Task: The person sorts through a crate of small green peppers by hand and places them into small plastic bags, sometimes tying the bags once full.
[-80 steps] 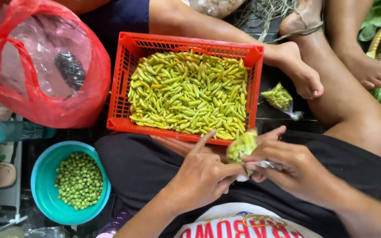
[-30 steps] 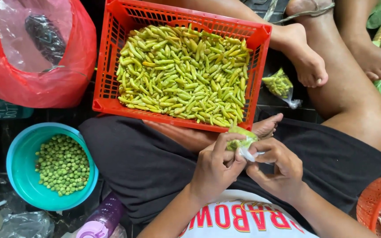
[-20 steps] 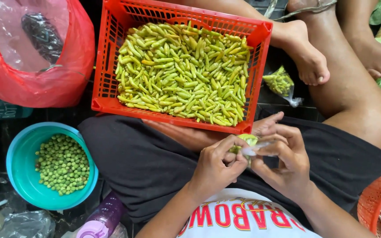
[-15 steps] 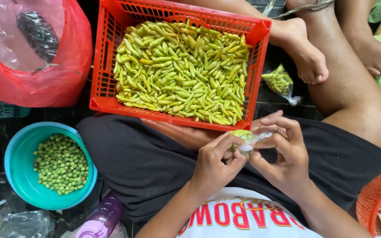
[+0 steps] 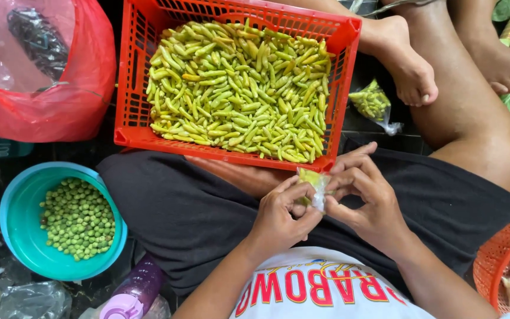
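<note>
Pinching the small bag point(image 5: 314, 188) with both your left hand point(image 5: 278, 215) and right hand point(image 5: 367, 198), keep it upright; tilting likely spills chillies onto your lap.

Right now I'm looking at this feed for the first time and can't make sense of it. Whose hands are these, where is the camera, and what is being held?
There is no machine here. The single picture comes from a camera worn on a seated person's head, looking down at their lap. The left hand and right hand are that person's own. Together they pinch a small clear bag with green-yellow chillies inside.

Beyond the knees stands a red crate full of green and yellow chillies. Another filled small bag lies beside it on the floor, near a bare foot. Next to the left knee sits a teal bowl of small round green berries. A red plastic bag lies further up, and an orange basket shows at the edge by the right arm.
</note>
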